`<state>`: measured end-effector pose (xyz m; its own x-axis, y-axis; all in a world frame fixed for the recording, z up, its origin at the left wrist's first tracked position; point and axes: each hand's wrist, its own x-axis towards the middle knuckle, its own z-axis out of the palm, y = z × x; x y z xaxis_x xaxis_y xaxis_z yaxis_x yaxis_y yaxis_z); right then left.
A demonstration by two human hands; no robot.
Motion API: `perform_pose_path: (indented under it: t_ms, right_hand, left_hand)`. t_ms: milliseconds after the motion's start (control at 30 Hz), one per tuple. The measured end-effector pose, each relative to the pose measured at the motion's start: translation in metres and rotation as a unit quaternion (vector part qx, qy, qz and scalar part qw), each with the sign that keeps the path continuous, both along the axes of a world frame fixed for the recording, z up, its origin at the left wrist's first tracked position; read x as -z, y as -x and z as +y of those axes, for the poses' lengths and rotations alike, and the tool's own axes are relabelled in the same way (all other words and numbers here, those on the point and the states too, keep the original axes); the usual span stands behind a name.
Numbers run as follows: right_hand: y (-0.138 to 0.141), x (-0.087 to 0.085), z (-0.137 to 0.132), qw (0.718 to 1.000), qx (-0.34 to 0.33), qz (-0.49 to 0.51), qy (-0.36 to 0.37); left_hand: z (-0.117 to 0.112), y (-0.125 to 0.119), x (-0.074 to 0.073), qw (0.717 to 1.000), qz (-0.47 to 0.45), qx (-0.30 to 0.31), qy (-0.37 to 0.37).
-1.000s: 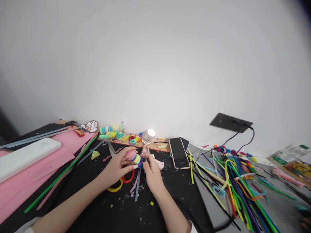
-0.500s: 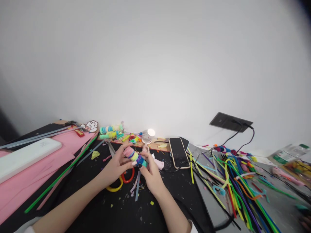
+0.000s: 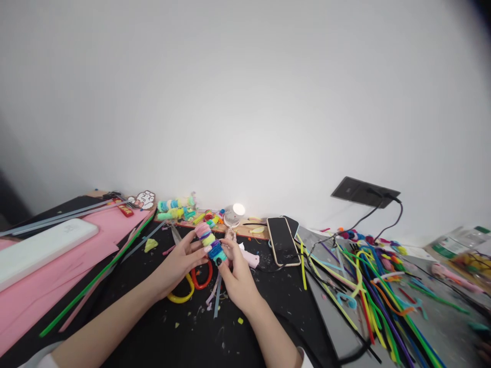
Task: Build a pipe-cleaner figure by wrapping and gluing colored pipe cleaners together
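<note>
Both hands hold one fuzzy roll of coiled pipe cleaners (image 3: 209, 239), banded pink, yellow, purple, blue and teal. My left hand (image 3: 183, 263) is closed on its upper left side, the thumb across the bands. At the lower teal end, my right hand (image 3: 238, 276) pinches it from the right. The roll tilts, with its pink end up and to the left. Under my hands lie scissors with one yellow and one red handle loop (image 3: 202, 276), their blades partly hidden by my left hand. A pale pink tool (image 3: 250, 258) lies just beyond my right hand.
A phone (image 3: 284, 242) lies right of my hands. Many loose pipe cleaners (image 3: 379, 301) cover the grey surface at right. A small lit lamp (image 3: 232, 214) and similar fuzzy rolls (image 3: 175, 205) stand by the wall. Left are pink sheets (image 3: 97, 248) and a white box (image 3: 46, 250).
The roll has turned from a flatter slant to a steeper one, its teal end swinging downward. My fingers have shifted slightly around it, and both hands still hold it.
</note>
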<state>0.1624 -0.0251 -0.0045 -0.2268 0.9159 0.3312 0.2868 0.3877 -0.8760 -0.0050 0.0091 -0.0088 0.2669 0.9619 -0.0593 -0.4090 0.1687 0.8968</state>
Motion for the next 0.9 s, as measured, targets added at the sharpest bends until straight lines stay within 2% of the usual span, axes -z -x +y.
perform_pose_path:
  t_ms: [100,200,233,300,467,567,733,900]
  right_hand:
    - [-0.003,-0.001,0.002,0.999,0.023,-0.009,-0.024]
    - [-0.011,-0.002,0.007,0.986,0.146,-0.06,-0.063]
    - [-0.014,-0.002,0.009,0.973,0.2,-0.09,-0.073]
    - [-0.018,0.0,0.012,0.949,0.26,-0.165,-0.066]
    - [-0.018,0.004,0.015,0.9,0.276,-0.337,0.0]
    - [-0.017,0.002,0.015,0.885,0.27,-0.378,0.026]
    - [-0.021,-0.002,0.015,0.89,0.278,-0.361,0.029]
    - [-0.027,-0.001,0.019,0.927,0.297,-0.229,-0.027]
  left_hand:
    - [0.0,0.0,0.0,1.0,0.009,-0.002,-0.03]
    - [0.001,0.001,0.002,0.998,0.019,-0.024,-0.048]
    - [0.001,0.001,0.003,0.998,0.023,-0.033,-0.053]
    - [0.002,0.001,0.005,0.997,0.028,-0.048,-0.062]
    - [0.0,0.0,0.002,0.996,0.033,-0.065,-0.048]
    - [-0.002,-0.001,-0.003,0.998,0.005,-0.056,-0.034]
    - [-0.002,0.002,-0.008,0.996,-0.088,-0.021,0.011]
    - [0.001,0.006,-0.01,0.986,-0.152,0.022,0.058]
